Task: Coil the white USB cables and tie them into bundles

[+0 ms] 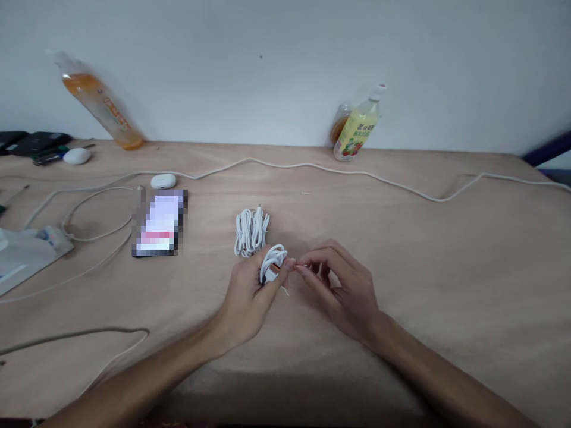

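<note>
A coiled white USB cable (273,257) is gripped in my left hand (247,291), its plug with an orange inside showing beside the thumb. My right hand (341,282) is just to the right, thumb and forefinger pinched together close to my left thumb tip. What sits in that pinch is too small to make out; a thin, short strand shows there. A thin white end (285,290) pokes out below the coil. On the table behind my left hand lies a bundle of coiled white cables (252,230).
A phone (160,223) and a white earbud case (163,181) lie to the left. A long white cord (312,166) crosses the table. An orange drink bottle (104,110) and a yellow-labelled bottle (359,128) stand by the wall. A plastic packet (31,255) lies far left.
</note>
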`<state>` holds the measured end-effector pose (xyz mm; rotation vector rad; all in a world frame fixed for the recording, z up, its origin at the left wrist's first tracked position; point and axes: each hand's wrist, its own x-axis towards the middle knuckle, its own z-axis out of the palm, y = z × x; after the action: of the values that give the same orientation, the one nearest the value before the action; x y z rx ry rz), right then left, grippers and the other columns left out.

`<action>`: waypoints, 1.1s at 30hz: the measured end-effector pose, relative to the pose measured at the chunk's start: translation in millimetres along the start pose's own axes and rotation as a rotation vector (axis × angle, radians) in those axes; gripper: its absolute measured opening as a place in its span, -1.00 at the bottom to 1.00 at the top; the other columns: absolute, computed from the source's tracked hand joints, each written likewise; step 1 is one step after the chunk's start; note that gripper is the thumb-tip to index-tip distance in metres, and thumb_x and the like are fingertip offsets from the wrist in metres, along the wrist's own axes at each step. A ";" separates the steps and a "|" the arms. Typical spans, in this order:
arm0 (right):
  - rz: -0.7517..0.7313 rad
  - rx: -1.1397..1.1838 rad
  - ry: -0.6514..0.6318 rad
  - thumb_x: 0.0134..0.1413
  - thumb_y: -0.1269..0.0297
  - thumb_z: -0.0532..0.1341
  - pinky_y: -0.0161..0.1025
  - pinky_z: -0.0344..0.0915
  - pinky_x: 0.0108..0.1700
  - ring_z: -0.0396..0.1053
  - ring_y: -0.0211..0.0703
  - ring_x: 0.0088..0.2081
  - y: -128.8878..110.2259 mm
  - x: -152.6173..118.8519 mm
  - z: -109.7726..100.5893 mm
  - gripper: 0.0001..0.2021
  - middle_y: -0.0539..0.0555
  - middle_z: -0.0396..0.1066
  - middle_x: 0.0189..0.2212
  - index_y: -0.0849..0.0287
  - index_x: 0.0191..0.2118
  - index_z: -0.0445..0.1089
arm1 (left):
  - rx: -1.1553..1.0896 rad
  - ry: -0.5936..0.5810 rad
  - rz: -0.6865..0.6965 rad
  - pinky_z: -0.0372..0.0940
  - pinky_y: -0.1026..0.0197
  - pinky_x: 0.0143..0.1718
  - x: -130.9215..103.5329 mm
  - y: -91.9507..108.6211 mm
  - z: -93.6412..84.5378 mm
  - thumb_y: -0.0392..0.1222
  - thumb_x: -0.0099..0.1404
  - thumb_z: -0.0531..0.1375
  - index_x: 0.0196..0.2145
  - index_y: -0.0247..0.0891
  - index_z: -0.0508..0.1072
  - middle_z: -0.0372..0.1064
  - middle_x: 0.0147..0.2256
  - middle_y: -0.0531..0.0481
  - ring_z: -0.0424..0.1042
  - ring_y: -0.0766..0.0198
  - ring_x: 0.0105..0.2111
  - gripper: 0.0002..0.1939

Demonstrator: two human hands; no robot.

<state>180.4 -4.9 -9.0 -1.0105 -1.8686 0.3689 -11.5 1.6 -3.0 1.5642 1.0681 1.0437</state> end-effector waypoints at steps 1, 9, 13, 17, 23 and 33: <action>-0.014 -0.019 0.000 0.46 0.46 0.29 -0.33 0.37 -0.46 0.42 -0.26 -0.42 0.4 -0.3 0.5 -0.90 0.01 0.53 -0.32 0.11 -0.12 0.49 | -0.001 -0.003 0.000 0.20 0.23 -0.32 0.1 0.1 0.0 -0.09 0.56 0.23 -0.46 -0.17 0.35 0.18 -0.57 0.19 0.29 0.28 -0.44 -0.61; -0.230 -0.197 0.048 0.52 0.45 0.24 -0.28 0.47 -0.34 0.54 -0.17 -0.31 6.9 -1.4 0.2 -0.91 0.11 0.61 -0.28 0.16 -0.04 0.50 | -0.054 -0.033 -0.073 0.11 0.26 -0.51 3.4 2.5 2.1 -0.04 0.57 0.20 -0.48 -0.19 0.38 0.16 -0.64 0.22 0.16 0.37 -0.63 -0.57; -0.328 -0.287 0.055 0.53 0.43 0.22 -0.25 0.49 -0.30 0.55 -0.15 -0.32 9.1 1.2 -1.2 -0.91 0.13 0.63 -0.31 0.19 -0.06 0.49 | -0.150 -0.059 -0.149 0.04 0.28 -0.62 3.0 3.8 3.4 0.05 0.55 0.21 -0.46 -0.20 0.41 0.17 -0.65 0.21 0.14 0.40 -0.68 -0.56; -0.362 -0.312 0.064 0.52 0.46 0.22 -0.23 0.47 -0.33 0.53 -0.14 -0.35 9.1 2.1 -1.7 -0.91 0.13 0.63 -0.34 0.19 -0.08 0.48 | -0.232 -0.075 -0.202 0.05 0.32 -0.66 3.2 4.3 4.3 0.13 0.51 0.25 -0.47 -0.21 0.39 0.17 -0.65 0.21 0.14 0.42 -0.71 -0.52; -0.327 -0.270 0.066 0.52 0.45 0.21 -0.25 0.42 -0.38 0.49 -0.16 -0.36 9.3 0.9 0.2 -0.89 0.10 0.61 -0.34 0.16 -0.09 0.47 | -0.271 -0.088 -0.233 0.03 0.34 -0.68 4.0 3.0 5.9 0.21 0.49 0.28 -0.47 -0.20 0.38 0.16 -0.67 0.21 0.14 0.43 -0.72 -0.48; -0.181 -0.180 0.179 0.40 0.58 0.27 -0.32 0.32 -0.48 0.40 -0.26 -0.44 6.7 2.1 0.2 -0.81 -0.01 0.53 -0.38 0.12 -0.08 0.47 | -0.371 -0.045 -0.242 0.08 0.38 -0.71 3.5 2.2 6.0 0.24 0.49 0.30 -0.37 -0.26 0.49 0.35 -0.59 0.15 0.18 0.48 -0.74 -0.50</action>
<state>183.1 0.9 -12.0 -0.9499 -1.8355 0.0023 -4.5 3.2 -1.6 1.1269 0.9429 0.9708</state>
